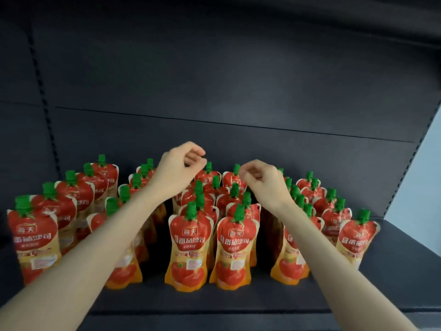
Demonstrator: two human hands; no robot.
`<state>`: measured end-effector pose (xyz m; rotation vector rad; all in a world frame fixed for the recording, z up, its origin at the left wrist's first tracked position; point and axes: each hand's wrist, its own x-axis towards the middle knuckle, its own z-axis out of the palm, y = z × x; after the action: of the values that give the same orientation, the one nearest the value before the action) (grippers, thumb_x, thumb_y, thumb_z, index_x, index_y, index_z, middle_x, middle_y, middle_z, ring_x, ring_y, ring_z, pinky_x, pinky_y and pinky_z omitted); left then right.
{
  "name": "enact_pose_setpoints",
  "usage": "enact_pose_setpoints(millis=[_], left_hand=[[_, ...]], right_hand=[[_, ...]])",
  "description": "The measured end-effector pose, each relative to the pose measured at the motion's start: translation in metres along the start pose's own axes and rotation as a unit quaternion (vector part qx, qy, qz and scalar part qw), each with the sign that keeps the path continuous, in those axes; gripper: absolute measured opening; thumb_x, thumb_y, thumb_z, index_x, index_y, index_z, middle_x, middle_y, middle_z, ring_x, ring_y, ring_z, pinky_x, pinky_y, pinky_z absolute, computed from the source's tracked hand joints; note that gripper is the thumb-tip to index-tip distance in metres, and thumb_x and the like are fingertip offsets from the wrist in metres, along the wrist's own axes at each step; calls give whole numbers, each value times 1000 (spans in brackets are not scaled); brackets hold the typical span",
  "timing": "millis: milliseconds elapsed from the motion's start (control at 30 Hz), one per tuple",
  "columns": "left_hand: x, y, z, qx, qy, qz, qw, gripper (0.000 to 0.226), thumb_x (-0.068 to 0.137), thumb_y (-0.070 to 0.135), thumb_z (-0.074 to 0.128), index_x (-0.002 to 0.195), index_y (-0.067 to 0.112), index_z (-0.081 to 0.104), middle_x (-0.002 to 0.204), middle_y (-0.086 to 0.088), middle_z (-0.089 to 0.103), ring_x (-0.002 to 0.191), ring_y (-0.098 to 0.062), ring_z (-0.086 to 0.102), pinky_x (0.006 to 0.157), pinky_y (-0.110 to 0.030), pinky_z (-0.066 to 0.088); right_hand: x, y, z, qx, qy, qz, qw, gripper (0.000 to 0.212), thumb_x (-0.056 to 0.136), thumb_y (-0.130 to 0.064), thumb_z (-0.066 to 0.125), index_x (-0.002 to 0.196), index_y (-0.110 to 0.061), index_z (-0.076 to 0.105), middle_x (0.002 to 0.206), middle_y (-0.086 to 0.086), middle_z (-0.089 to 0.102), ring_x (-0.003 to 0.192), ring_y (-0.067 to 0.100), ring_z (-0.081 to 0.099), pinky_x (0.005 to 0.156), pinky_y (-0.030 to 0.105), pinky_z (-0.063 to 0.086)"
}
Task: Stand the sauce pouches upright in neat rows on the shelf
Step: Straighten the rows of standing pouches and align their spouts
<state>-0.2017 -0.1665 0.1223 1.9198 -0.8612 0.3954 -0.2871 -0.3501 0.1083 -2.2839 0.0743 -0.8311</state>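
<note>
Reaching over the near rows, both arms stretch toward the far end of the middle columns, seen from the single head view. The sauce pouches (191,244) stand upright on the dark shelf (393,278) in columns running from near to far, green caps up and printed fronts toward the aisle, presumably so that each label reads and each column can be drawn from the front. The left hand (177,172) hovers above the far pouch (208,176) of the left middle column, fingers loosely curled and parted, with nothing in it. The right hand (261,181) sits just right of the neighbouring far pouch (235,179), thumb and fingertips drawn close near its green cap; motion blur hides whether they touch it, so I cannot tell if it has hold. Coming in high likely spares the near pouches a knock. Columns at the far left and right look fairly even, while the middle ones crowd together, so the work seems to be final straightening at the back.
</note>
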Motion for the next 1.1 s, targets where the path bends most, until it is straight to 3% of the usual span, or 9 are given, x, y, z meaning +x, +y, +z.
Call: enact_pose_setpoints(millis=[100,200,300,400,533,633,800,900,1100], left_hand=[[49,-20,9,39,-94,-28,994,18,88,25,62,105,18,61,100,4,63,88,-7,58,75,-14,43],[88,-41,20,88,-178,-43,979,25,88,29,62,109,18,57,108,-1,64,94,-12,59,84,-25,46],[116,-62,31,131,-236,-56,961,37,87,34,62,118,17,53,118,-4,61,104,-17,58,92,-31,46],[134,-77,39,159,-291,-72,941,48,87,36,61,128,15,47,128,-6,56,112,-19,55,95,-31,45],[149,-88,50,166,-346,-95,918,54,87,35,62,132,11,43,132,-7,54,117,-20,54,97,-29,43],[153,-95,60,165,-380,-106,904,52,88,33,62,130,9,45,122,-8,60,108,-21,59,95,-31,46],[154,-103,73,188,-402,-81,892,26,92,30,56,111,12,56,78,2,61,68,-13,58,67,-31,47],[154,-106,67,201,-397,-73,892,13,92,30,56,98,18,56,71,5,59,62,-10,55,61,-26,45],[154,-117,51,175,-403,-109,892,8,92,23,57,93,16,56,65,4,59,54,-10,56,51,-22,45]], right_hand=[[37,13,6,-18,-34,21,999,15,91,-23,58,97,-13,66,93,-3,68,87,8,60,76,13,43],[71,24,14,-44,-55,47,996,20,90,-25,59,104,-10,65,102,3,68,89,10,59,79,17,42],[98,40,26,-68,-90,83,990,33,90,-28,59,119,-10,57,118,7,63,105,16,57,87,22,43],[118,55,34,-114,-132,112,978,48,91,-28,58,133,-10,45,136,9,51,125,24,48,99,30,40],[139,71,41,-146,-187,148,960,53,89,-28,61,135,-9,43,136,12,51,121,27,51,98,33,43],[146,79,46,-160,-233,163,945,50,89,-28,62,134,-11,45,135,10,51,122,26,50,93,30,42],[150,88,52,-187,-262,127,938,20,93,-20,54,112,-15,60,125,9,56,103,19,53,80,26,42],[150,90,50,-180,-269,126,938,14,94,-18,51,103,-16,62,120,7,58,99,18,53,79,27,44],[152,94,45,-166,-272,137,938,10,94,-19,52,97,-20,61,120,7,57,106,24,56,79,30,47]])
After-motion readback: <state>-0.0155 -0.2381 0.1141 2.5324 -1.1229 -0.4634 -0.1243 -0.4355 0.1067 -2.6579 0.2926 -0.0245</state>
